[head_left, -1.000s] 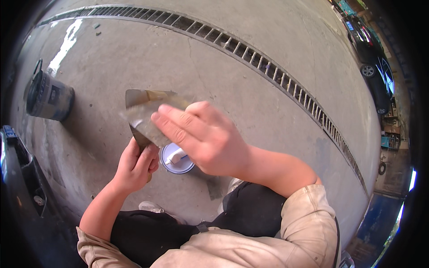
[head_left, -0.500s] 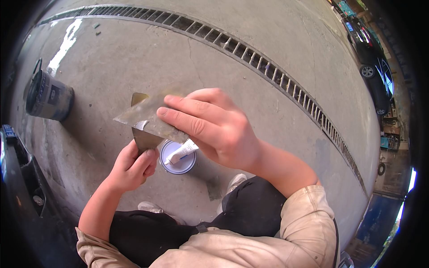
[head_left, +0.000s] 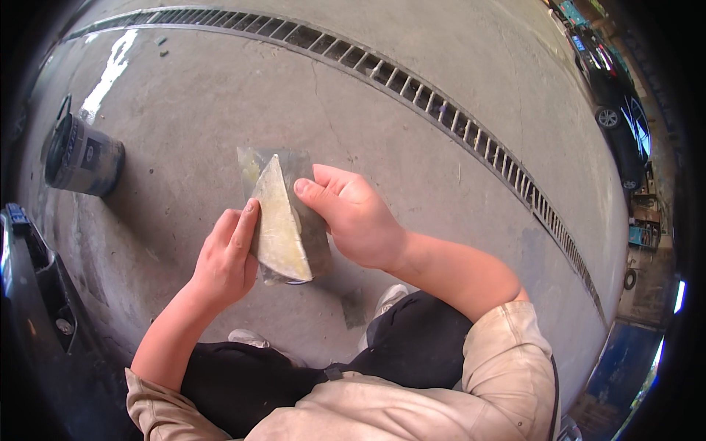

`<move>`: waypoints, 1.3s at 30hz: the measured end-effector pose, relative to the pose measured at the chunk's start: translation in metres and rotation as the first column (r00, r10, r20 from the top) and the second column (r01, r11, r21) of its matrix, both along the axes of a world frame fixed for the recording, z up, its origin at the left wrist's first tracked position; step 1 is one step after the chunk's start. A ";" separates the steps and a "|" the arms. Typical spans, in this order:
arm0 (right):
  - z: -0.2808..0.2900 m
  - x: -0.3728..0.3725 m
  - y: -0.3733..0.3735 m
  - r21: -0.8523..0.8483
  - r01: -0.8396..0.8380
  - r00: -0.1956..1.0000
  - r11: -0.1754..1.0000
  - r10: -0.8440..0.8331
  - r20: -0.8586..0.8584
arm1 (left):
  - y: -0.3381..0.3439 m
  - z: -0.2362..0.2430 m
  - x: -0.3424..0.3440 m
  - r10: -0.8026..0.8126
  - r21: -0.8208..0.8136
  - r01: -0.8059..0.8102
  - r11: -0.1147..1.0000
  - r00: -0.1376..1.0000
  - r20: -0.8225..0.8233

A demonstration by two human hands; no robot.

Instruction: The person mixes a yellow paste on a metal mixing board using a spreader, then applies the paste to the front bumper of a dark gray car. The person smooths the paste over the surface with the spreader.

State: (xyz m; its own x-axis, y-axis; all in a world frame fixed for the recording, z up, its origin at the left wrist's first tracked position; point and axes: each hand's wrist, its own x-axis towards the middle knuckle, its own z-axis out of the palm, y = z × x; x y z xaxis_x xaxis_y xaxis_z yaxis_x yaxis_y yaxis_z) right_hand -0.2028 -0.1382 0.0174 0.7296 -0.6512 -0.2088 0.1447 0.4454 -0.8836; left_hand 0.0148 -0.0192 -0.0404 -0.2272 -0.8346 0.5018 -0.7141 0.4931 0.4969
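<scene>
The wedge (head_left: 278, 231) is creamy yellow; the sheet (head_left: 317, 246) is murky grey, smeared yellow at its upper left. The shirt (head_left: 368, 411) is beige, the trousers (head_left: 228, 382) black. The floor (head_left: 191, 110) is grey with darker stains, the drain (head_left: 401, 84) striped in pale bars and dark gaps, the bucket (head_left: 95, 158) dark blue-grey, the car (head_left: 612, 90) black

The left forearm (head_left: 180, 331) slants toward 1 o'clock; the left hand (head_left: 226, 257) is closed in a grip, forefinger (head_left: 243, 226) extended along that line. From a bent elbow (head_left: 516, 291), the right forearm (head_left: 452, 263) runs toward 10 o'clock, the right hand (head_left: 360, 220) gripping, thumb (head_left: 313, 194) pointing likewise.
</scene>
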 end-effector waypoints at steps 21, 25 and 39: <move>0.014 -0.025 -0.035 -0.995 -0.078 0.988 0.054 -0.130 -0.085 | 0.009 0.032 0.007 0.321 0.660 0.422 0.621 0.632 -0.706; 0.020 -0.033 -0.032 -0.928 -0.349 0.891 0.131 -0.261 -0.372 | 0.008 0.024 0.005 0.369 0.665 0.407 0.626 0.596 -0.713; 0.013 -0.001 -0.001 -0.963 -0.134 0.934 -0.234 -0.354 -0.044 | 0.006 0.026 -0.011 0.489 0.704 0.363 0.611 0.527 -0.695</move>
